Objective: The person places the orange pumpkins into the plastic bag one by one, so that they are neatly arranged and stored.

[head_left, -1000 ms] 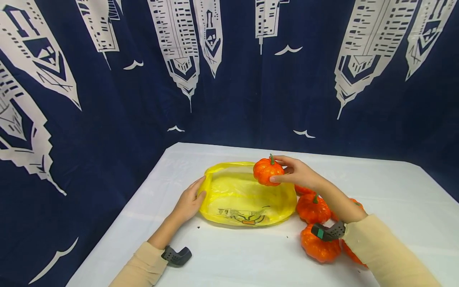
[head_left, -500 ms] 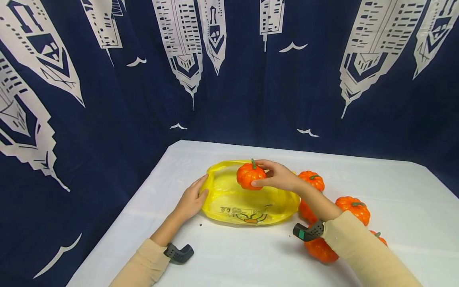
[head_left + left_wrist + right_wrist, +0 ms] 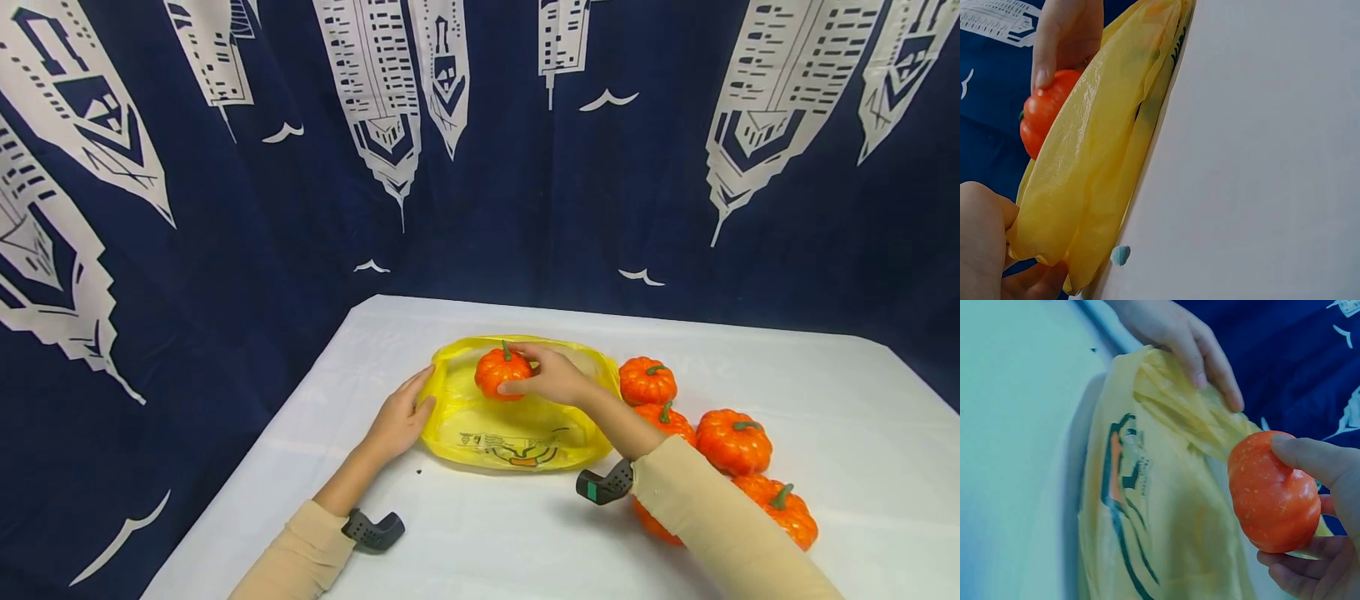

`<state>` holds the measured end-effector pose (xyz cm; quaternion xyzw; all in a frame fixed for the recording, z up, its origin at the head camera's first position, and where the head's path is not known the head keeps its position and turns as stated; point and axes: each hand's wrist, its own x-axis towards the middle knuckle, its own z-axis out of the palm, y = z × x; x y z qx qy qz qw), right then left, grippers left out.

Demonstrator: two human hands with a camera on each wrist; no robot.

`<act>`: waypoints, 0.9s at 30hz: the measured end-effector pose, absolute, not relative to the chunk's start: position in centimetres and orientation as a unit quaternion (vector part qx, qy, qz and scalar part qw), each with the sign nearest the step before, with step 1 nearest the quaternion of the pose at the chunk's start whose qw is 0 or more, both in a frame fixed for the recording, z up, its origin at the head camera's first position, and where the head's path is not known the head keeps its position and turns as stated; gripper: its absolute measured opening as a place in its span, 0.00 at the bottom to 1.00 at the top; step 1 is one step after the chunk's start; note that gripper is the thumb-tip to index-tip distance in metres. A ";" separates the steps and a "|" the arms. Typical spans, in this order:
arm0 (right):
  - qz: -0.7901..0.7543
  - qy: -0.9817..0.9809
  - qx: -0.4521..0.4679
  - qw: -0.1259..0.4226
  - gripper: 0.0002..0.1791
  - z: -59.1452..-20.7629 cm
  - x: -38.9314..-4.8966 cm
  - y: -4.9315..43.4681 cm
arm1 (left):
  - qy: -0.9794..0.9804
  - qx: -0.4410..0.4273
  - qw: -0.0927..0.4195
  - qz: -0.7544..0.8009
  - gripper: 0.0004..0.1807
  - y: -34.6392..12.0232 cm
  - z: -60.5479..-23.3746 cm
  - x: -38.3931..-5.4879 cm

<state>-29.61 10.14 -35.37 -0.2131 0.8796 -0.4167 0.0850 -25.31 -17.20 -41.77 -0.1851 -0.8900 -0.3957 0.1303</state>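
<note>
A yellow plastic bag (image 3: pixel 461 450) lies on the white table with its mouth spread wide. My left hand (image 3: pixel 396 423) holds the bag's left rim, fingers and thumb on either side of the plastic (image 3: pixel 1085 206). Over the mouth, my right hand (image 3: pixel 553 375) grips a small orange pumpkin (image 3: pixel 495 372) with a green stem. In the right wrist view the thumb presses on top of this pumpkin (image 3: pixel 1272 500) and the fingers curl beneath it. From the left wrist view, the bag's side hides part of the pumpkin (image 3: pixel 1047 112).
Several more orange pumpkins, among them one by the bag (image 3: pixel 647 381) and one farther right (image 3: pixel 731 442), sit to the right, partly behind the right sleeve (image 3: pixel 712 508). A dark blue curtain (image 3: pixel 510 217) with white buildings hangs behind the table (image 3: pixel 480 542).
My right hand has carried the pumpkin leftward and slightly lower, from the bag's right side to over its middle. The left hand keeps its hold on the rim.
</note>
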 end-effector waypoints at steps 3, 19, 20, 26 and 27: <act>-0.414 0.882 -0.213 0.078 0.44 -35.9 -29.8 9.3 | -0.891 -0.180 0.125 -0.399 0.29 -17.3 -42.0 -25.2; -0.468 0.870 -0.151 0.038 0.43 -38.3 -30.4 5.6 | -0.893 -0.189 0.129 -0.389 0.30 -17.4 -41.9 -25.2; -0.474 0.868 -0.147 0.032 0.43 -38.5 -30.4 5.4 | -0.893 -0.190 0.129 -0.388 0.30 -17.4 -41.9 -25.2; -0.486 0.864 -0.132 -0.003 0.42 -39.4 -30.6 4.1 | -0.891 -0.197 0.134 -0.386 0.30 -17.2 -41.8 -25.3; -0.487 0.864 -0.129 -0.008 0.42 -39.5 -30.6 3.9 | -0.891 -0.198 0.134 -0.385 0.30 -17.3 -41.8 -25.3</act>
